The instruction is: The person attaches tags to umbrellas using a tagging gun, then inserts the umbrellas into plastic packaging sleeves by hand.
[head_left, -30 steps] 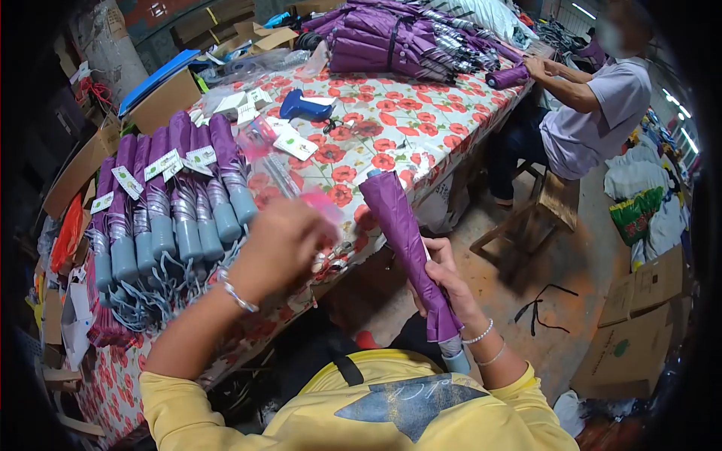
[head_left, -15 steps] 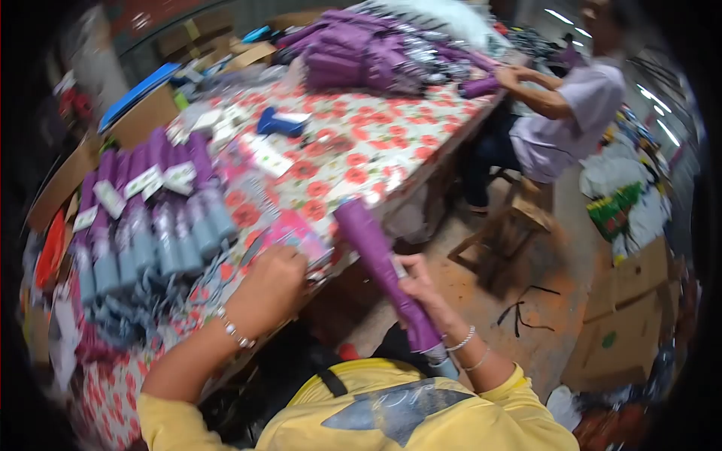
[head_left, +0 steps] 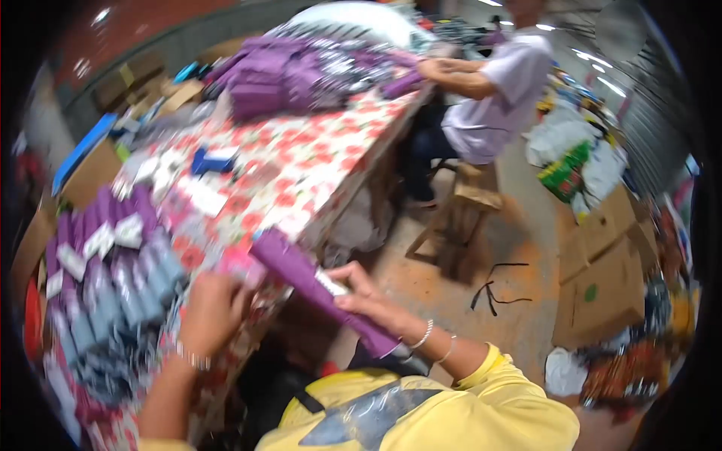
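A folded purple umbrella (head_left: 295, 270) lies slantwise in my right hand (head_left: 370, 302), whose fingers wrap around its lower half. Its top end points up and left over the table edge, and a white tag (head_left: 329, 283) shows by my fingers. My left hand (head_left: 210, 310) is left of the umbrella, apart from it, with fingers curled in. What those fingers hold, if anything, is hidden. Just beyond them lies a pink plastic packet (head_left: 242, 263). A row of purple umbrellas with grey-blue handles (head_left: 113, 286) and white tags rests on the table to the left.
A red-flowered cloth (head_left: 289, 161) covers the table. On it are a blue tape dispenser (head_left: 212, 161) and a heap of purple umbrellas (head_left: 278, 79). Another person (head_left: 492, 90) sits at the far right edge by a wooden stool (head_left: 459, 214). Cardboard boxes (head_left: 602, 278) stand right.
The view has swung right, so the table appears farther left. The umbrella stays in my right hand, tilted more toward level, and the white tag on it now shows. My left hand remains near the pink packet.
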`<state>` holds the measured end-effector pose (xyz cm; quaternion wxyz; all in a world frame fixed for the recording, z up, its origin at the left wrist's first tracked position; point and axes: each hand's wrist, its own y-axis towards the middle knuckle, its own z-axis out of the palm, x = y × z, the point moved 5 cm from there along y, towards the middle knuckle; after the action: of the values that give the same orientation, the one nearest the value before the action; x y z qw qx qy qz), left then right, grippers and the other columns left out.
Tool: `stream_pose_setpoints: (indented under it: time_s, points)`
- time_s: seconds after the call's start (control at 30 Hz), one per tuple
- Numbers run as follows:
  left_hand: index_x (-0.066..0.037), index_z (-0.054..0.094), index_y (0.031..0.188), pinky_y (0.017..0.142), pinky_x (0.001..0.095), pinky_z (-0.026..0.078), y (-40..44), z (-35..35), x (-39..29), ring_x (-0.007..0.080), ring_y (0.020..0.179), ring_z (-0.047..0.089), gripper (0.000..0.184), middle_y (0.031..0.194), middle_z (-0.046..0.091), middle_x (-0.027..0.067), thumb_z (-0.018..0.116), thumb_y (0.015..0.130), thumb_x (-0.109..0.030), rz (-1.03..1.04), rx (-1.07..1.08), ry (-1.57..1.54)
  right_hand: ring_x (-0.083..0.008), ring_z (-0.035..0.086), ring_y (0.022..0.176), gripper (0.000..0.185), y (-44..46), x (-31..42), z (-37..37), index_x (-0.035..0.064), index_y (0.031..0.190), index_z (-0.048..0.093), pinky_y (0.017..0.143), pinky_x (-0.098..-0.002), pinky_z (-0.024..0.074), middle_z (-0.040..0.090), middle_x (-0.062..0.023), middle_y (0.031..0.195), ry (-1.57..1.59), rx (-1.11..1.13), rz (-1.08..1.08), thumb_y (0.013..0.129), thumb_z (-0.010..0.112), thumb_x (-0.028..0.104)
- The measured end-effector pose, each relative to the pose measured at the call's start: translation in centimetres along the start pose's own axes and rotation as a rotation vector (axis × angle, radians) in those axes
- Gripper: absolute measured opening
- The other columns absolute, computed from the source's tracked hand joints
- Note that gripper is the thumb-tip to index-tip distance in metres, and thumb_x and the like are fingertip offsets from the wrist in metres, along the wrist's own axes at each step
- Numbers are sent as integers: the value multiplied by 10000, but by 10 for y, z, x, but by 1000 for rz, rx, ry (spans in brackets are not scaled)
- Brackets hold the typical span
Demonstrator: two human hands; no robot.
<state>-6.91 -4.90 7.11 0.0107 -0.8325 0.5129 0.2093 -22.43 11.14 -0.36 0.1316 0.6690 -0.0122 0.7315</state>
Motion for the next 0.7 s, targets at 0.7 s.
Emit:
stream_pose_setpoints:
  time_s: [0.7]
  points:
    - [17,686,864,522,244,458,34,6,39,93,549,585,137,676,653,81,632,772,-69,-109,-25,-341,-376,599,752,435,-1,20,-1,122,1240,412,669,-421,445,620,-194,864,-782,76,31,896,542,353]
